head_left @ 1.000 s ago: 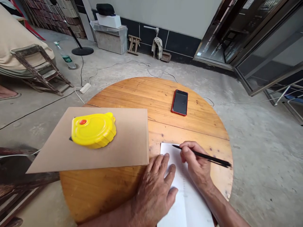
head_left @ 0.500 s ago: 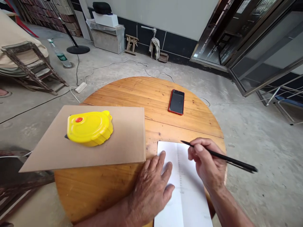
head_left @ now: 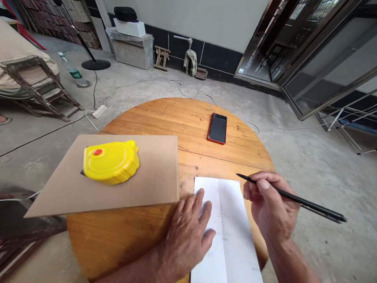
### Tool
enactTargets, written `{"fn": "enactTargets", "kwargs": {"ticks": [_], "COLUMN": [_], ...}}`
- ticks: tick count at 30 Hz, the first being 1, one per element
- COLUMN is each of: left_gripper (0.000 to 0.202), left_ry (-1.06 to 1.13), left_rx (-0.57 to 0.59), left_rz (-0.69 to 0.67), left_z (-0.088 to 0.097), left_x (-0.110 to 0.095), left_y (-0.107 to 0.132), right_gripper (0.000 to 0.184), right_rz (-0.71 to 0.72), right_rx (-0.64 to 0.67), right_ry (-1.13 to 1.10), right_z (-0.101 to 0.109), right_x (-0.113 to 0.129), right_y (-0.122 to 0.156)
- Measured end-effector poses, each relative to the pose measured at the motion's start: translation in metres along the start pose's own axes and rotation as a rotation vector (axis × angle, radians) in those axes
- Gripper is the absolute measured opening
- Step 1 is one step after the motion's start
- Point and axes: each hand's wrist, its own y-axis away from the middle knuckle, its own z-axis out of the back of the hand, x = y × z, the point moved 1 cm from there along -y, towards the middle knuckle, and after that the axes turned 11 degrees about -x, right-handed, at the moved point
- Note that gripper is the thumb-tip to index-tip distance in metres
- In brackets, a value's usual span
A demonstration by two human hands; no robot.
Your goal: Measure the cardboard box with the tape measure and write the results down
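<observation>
- Right hand (head_left: 273,212): gripping a black pen (head_left: 309,204) between thumb and fingers, pen slanting, tip pointing away from the body and to the left.
- Pen tip: sitting by the top right corner of the white paper (head_left: 235,236), looking just past the top edge; can't tell whether it's touching anything.
- Left hand (head_left: 187,236): holding nothing, lying palm down with fingers a bit spread, resting over the paper's left edge and the wood beside it.
- Paper: lying on the near side of the round wooden table (head_left: 141,118), showing a lengthwise crease and a faint column of marks, too small for reading.
- Brown cardboard (head_left: 159,173): lying left of the paper, sticking out past the table's left edge.
- Yellow tape measure (head_left: 113,161): resting flat on the cardboard, red button (head_left: 97,152) facing up.
- Phone (head_left: 217,129) in a red case: lying beyond the paper, dark screen facing up.
- Floor beyond: white power strip (head_left: 99,111) lying near the table, green-labelled bottle (head_left: 73,70) standing between a worn wooden chair (head_left: 20,65) and a round black base (head_left: 96,64).
</observation>
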Motion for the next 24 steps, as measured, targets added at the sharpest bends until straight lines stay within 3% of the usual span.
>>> {"fn": "enactTargets", "kwargs": {"ticks": [5,10,15,24], "left_gripper": [0.051,0.052,0.054,0.052], "left_ry": [0.007,0.005,0.008,0.031], "left_rx": [-0.002,-0.002,0.002,-0.022], "left_rz": [0.015,0.020,0.016,0.038], "left_z": [-0.001,-0.001,-0.001,0.000], "left_x": [-0.001,-0.002,-0.002,-0.002], "left_y": [0.001,0.002,0.000,0.000], "right_gripper": [0.009,0.008,0.013,0.016], "right_rz": [-0.036,-0.093,-0.074,-0.002], "right_rx": [0.002,0.180,0.347,0.324], "right_ry": [0.068,0.207,0.372,0.486], "right_z": [0.005,-0.007,-0.028,-0.028], "right_x": [-0.001,-0.027,-0.041,-0.060], "right_y": [0.007,0.024,0.020,0.021]}}
